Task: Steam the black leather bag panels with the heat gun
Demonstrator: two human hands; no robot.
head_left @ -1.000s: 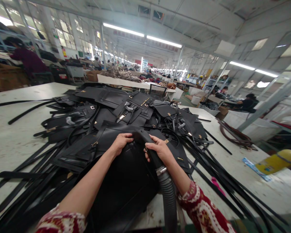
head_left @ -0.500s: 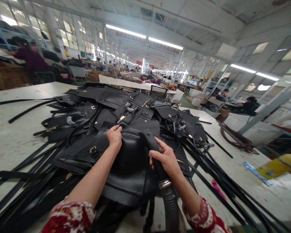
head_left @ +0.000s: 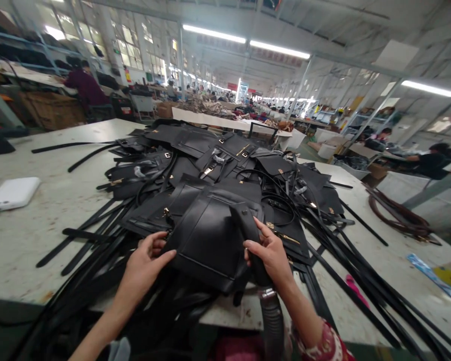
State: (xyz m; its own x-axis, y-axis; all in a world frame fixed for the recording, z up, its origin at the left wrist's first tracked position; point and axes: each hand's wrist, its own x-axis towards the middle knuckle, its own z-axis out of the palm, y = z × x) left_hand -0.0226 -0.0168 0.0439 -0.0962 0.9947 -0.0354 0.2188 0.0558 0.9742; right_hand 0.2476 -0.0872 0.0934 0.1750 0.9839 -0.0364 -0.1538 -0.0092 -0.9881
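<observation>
In front of me a black leather bag piece (head_left: 208, 235) lies tilted over the front of a heap of similar pieces. My left hand (head_left: 150, 255) grips its left edge, thumb on top and fingers partly hidden beneath. My right hand (head_left: 268, 248) is wrapped round a black hose nozzle (head_left: 244, 220). That nozzle lies against the right side of the bag piece, its tip pointing away from me. A metal clamp (head_left: 266, 292) joins it to a ribbed hose (head_left: 272, 321) running down toward me.
Black bag parts with gold buckles (head_left: 244, 154) pile up behind, and long straps (head_left: 353, 281) trail off both sides of the table (head_left: 86, 193). A white box-shaped device (head_left: 15, 193) sits left; brown coiled straps (head_left: 394, 215) lie right. Several people work at farther tables.
My left hand has moved from the bag piece's far edge down to its left edge. The piece has turned and shifted. The view has swung left; my right hand keeps the nozzle.
</observation>
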